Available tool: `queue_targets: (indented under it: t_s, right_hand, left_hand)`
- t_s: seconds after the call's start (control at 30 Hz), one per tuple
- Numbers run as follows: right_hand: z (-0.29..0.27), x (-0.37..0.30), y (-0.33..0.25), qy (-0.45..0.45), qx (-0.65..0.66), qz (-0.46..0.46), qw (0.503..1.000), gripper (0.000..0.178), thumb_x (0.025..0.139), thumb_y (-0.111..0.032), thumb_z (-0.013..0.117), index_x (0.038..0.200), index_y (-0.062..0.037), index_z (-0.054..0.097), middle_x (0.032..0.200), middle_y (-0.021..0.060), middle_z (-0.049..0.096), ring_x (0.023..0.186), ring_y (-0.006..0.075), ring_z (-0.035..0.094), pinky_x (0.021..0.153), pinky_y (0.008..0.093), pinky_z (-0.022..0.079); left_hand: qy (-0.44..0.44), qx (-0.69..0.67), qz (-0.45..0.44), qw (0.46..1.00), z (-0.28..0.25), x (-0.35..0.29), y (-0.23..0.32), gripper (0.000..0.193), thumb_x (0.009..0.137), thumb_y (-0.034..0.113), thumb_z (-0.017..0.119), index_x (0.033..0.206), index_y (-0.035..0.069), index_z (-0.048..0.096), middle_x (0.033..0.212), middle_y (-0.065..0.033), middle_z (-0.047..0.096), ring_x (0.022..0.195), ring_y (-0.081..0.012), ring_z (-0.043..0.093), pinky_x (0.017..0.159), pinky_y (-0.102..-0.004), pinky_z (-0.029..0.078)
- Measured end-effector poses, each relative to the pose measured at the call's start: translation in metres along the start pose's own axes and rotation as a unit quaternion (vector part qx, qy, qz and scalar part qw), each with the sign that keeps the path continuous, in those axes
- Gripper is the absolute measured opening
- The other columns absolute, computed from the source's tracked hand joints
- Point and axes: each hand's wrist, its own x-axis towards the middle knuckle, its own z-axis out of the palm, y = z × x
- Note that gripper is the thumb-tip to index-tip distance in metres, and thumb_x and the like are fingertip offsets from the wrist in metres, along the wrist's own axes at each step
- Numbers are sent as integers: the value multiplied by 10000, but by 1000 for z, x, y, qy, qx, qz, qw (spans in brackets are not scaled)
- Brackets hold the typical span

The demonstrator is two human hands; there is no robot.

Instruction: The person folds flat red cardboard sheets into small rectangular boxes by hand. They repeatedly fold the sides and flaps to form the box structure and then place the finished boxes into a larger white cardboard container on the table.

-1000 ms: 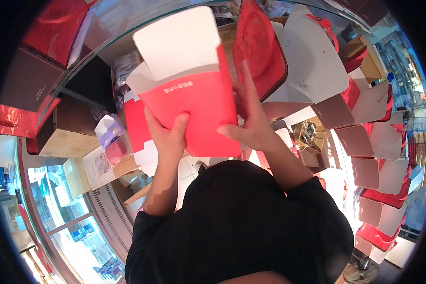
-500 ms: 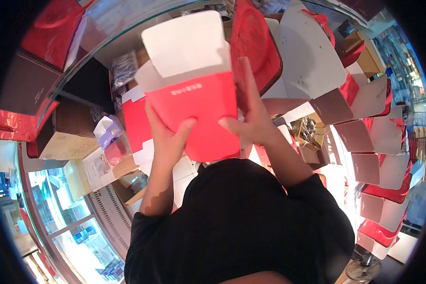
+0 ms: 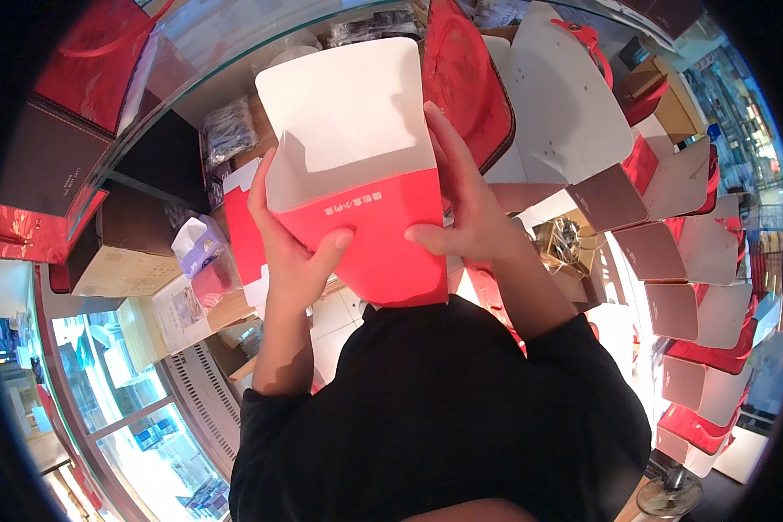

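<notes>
Between my two hands I hold a red cardboard box [image 3: 378, 248] with a white inside, its open mouth facing up. Its white lid flap [image 3: 344, 104] stands up at the far side. My left hand [image 3: 291, 248] grips the left wall, thumb on the red front and fingers round the side. On the right wall, my right hand [image 3: 465, 213] holds on the same way, thumb on the front and fingers reaching up along the side. The box's lower end is close to my black shirt.
Stacked red, white and brown open boxes [image 3: 670, 309] line the right side. A large red lid panel [image 3: 465, 87] leans beyond my right hand. On the left are a purple tissue pack [image 3: 198, 244], a brown carton [image 3: 130, 257] and a glass edge [image 3: 209, 74]. Wrapped packets [image 3: 230, 130] lie behind.
The box has come slightly lower and nearer to me, tilting so that more of its white inside shows. Both hands keep their hold on its sides.
</notes>
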Motion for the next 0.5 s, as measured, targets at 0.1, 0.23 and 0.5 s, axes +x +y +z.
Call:
queue_targets:
  t_s: [0.1, 0.23, 0.5]
  right_hand:
    - [-3, -2, 1, 1, 53, 3, 999, 1006, 641, -219, 799, 1433, -73, 195, 1423, 133, 290, 1284, 240, 354, 1039, 391, 333]
    - [-10, -7, -2, -48, -22, -25, 998, 995, 615, -234, 821, 1416, -86, 248, 1393, 121, 329, 1273, 227, 367, 1032, 394, 338]
    - [-16, 3, -17, -82, -56, -10, 995, 742, 629, -200, 792, 1268, -68, 439, 1215, 113, 473, 1137, 224, 479, 967, 339, 385]
  left_hand:
    - [-13, -8, 23, 1000, -2, -1, -2, 940, 686, 335, 786, 1349, 28, 195, 1293, -167, 343, 1163, -249, 439, 941, -382, 415]
    - [-35, 29, 57, 997, -9, -3, -14, 873, 672, 316, 794, 1304, 31, 264, 1237, -155, 376, 1118, -234, 462, 912, -368, 421]
    - [-61, 75, 111, 989, -14, 3, -13, 802, 657, 335, 800, 1240, 44, 333, 1147, -143, 419, 1051, -231, 472, 898, -366, 391]
